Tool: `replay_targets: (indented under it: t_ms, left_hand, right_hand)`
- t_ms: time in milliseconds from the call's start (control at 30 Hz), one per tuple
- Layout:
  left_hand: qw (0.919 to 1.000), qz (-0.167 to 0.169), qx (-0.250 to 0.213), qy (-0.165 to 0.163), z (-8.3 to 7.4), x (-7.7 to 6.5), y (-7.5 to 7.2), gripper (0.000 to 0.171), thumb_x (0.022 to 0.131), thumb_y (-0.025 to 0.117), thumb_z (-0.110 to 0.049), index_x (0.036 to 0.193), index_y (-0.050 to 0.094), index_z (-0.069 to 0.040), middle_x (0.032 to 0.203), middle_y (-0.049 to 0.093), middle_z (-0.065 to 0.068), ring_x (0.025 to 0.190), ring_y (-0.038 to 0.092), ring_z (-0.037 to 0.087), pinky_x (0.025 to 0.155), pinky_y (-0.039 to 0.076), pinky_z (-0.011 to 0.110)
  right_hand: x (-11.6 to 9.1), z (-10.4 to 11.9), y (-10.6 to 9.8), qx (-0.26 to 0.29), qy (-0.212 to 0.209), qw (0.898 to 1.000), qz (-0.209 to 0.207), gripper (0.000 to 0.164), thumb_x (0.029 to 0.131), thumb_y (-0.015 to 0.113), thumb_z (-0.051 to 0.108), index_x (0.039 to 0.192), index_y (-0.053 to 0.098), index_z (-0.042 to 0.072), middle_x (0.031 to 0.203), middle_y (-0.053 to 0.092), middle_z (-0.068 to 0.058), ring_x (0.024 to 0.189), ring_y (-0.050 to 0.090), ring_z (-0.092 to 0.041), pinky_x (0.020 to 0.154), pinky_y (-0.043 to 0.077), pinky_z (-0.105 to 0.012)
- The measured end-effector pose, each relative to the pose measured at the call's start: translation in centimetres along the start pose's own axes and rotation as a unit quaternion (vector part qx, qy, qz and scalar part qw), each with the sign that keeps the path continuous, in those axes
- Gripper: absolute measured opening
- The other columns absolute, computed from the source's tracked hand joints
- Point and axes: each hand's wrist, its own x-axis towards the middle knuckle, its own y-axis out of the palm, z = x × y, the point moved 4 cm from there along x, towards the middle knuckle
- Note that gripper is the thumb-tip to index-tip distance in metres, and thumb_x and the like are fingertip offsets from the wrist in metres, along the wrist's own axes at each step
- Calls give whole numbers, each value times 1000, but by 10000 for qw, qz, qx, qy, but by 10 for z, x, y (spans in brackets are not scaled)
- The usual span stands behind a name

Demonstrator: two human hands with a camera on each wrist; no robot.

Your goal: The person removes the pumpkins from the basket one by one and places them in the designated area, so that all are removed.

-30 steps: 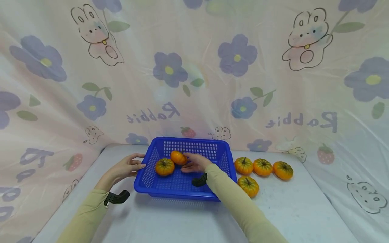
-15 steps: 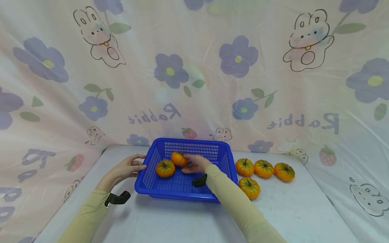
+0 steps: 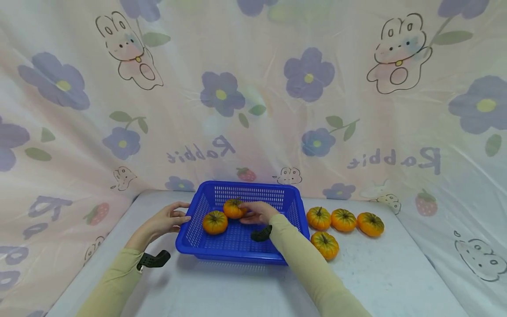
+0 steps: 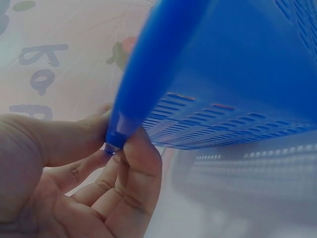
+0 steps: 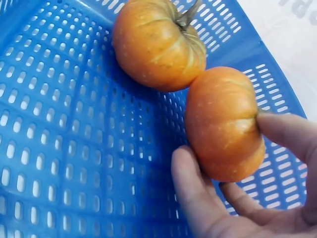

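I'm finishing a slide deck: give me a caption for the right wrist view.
Right hand holds one pumpkin beside a second pumpkin in a blue basket.

In the head view, the right hand hid one side of the small pumpkin in its grip; the right sleeve behind it covered the nearest corner of the blue basket. In the left wrist view, the basket rim above the left hand was blurred. The right wrist view clipped the other pumpkin beyond the fingertips.
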Motion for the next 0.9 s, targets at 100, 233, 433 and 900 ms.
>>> replay_targets:
  t_ms: [100,233,433,900]
  left_hand:
    - [10000,7,-7,4,0,0,0,60,95,60,-15,141,28,7,101,60,20,83,64,25,76,56,40]
    - [10000,25,-9,-9,0,0,1,60,96,60,-14,141,28,7,100,60,19,83,64,25,77,56,40]
    - [10000,52,14,11,0,0,0,59,96,59,-13,141,27,7,100,61,18,84,64,24,78,55,41]
    - [10000,-12,41,-63,3,0,-1,58,96,60,-16,140,29,5,97,61,15,84,64,24,78,55,37]
  right_hand:
    - [1,1,-1,-148,-37,9999,-50,52,89,67,11,134,46,-6,125,47,-34,110,58,-41,92,48,-41]
    - [0,2,-3,-503,-203,9984,-139,55,87,68,10,133,45,-9,128,45,-33,109,58,-41,92,48,-44]
    - [-1,6,-3,-707,-441,9961,-294,52,84,69,5,128,49,-12,132,44,-33,111,56,-41,90,49,-46]
    - [-17,29,-4,-273,-777,9964,-178,48,86,68,7,129,50,-6,132,46,-20,116,50,-36,91,49,-45]
